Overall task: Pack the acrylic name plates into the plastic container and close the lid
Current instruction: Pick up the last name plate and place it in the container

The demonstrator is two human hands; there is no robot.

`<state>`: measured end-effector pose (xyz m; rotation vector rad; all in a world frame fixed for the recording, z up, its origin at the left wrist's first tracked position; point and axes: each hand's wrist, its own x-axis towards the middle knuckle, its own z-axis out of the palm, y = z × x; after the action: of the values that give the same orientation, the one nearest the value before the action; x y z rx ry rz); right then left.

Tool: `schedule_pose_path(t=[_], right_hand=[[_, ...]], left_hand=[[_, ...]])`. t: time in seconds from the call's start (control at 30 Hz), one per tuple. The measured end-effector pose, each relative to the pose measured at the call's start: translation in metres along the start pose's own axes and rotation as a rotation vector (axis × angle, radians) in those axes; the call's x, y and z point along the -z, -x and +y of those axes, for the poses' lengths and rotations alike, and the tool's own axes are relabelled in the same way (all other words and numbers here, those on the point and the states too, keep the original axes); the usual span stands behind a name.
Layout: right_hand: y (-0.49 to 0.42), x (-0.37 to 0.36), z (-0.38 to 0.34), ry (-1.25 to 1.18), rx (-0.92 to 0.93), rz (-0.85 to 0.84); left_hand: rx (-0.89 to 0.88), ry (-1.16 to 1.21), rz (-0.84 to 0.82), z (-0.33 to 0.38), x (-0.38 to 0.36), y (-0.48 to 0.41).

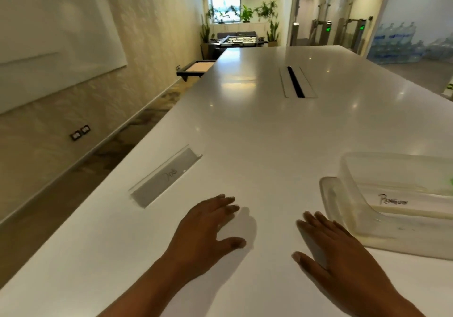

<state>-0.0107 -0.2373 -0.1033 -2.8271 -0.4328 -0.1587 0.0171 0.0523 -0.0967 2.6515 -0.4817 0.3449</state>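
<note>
A whiteboard is seen on the wall, far to the left of the plastic container. One acrylic name plate is laid on the white table, well to the left of the container and apart from both hands, with faint handwriting on it. Nearer the container, the left hand is held low over the table with fingers spread and relaxed; nothing is grasped. Beyond the hands, up the table from the container, a dark cable slot is set into the top. The right hand is spread just beside the container's left wall, fingers straight, nothing held; whether it touches the container cannot be told. A clear lid is seen against that left wall. Inside the uncovered container a second name plate, marked "Penguin", is lying. Stacked water bottles are visible far behind the container.
</note>
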Motion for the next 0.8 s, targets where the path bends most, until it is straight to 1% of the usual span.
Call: schedule_pose_path(t=[0.1,0.2,0.3,0.37,0.47,0.57,0.67,0.8], right_hand=[[-0.005,0.002,-0.003,0.018,0.004,-0.035],[-0.008,0.003,-0.006,0.005,0.004,-0.006],[-0.009,0.003,-0.006,0.001,0.002,-0.002],[-0.01,0.002,-0.005,0.032,0.025,0.008],[-0.01,-0.003,-0.004,0.099,0.024,0.087],[-0.011,-0.006,-0.002,0.123,0.035,0.103],[-0.01,-0.006,-0.002,0.077,0.024,0.079],[-0.009,-0.002,-0.004,0.004,-0.002,0.026]], left_hand=[[0.091,-0.013,0.155,-0.028,0.023,-0.002],[0.198,-0.027,0.309,-0.055,0.042,-0.003],[0.35,-0.048,0.391,-0.078,0.052,-0.003],[0.448,-0.033,0.425,-0.093,0.054,-0.001],[0.539,0.027,0.478,-0.11,0.051,0.003],[0.65,0.134,0.47,-0.12,0.049,0.004],[0.688,0.229,0.447,-0.128,0.047,0.004],[0.689,0.243,0.443,-0.133,0.046,0.004]])
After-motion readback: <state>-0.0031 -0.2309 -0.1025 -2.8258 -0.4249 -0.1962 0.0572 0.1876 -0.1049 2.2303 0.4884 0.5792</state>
